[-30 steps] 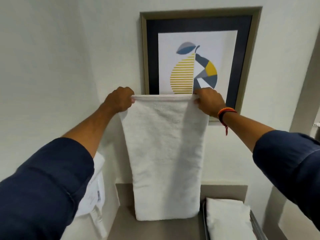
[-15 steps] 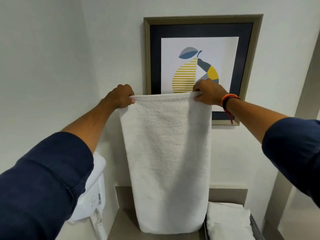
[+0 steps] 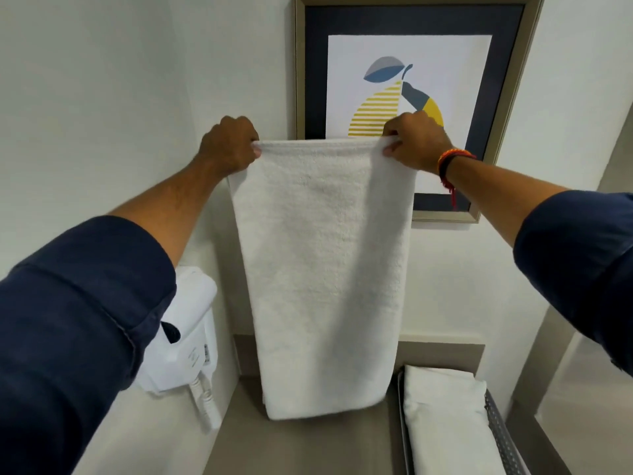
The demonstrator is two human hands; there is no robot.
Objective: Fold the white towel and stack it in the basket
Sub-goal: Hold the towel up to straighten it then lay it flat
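Note:
A white towel (image 3: 325, 269) hangs doubled lengthwise in front of me, its folded bottom end just above the grey counter (image 3: 308, 447). My left hand (image 3: 229, 145) pinches the top left corner and my right hand (image 3: 416, 144) pinches the top right corner, both held out at about the same height with the top edge taut between them. At the lower right a grey mesh basket (image 3: 500, 430) stands on the counter with a folded white towel (image 3: 445, 416) lying in it.
A framed pear picture (image 3: 404, 80) hangs on the wall behind the towel. A white wall-mounted hair dryer (image 3: 186, 337) with a coiled cord is fixed to the left wall. A wall edge rises at the right beside the basket.
The towel stays held by both top corners. Its bottom end has risen a little off the counter, and my view has tilted so more of the basket and hair dryer shows.

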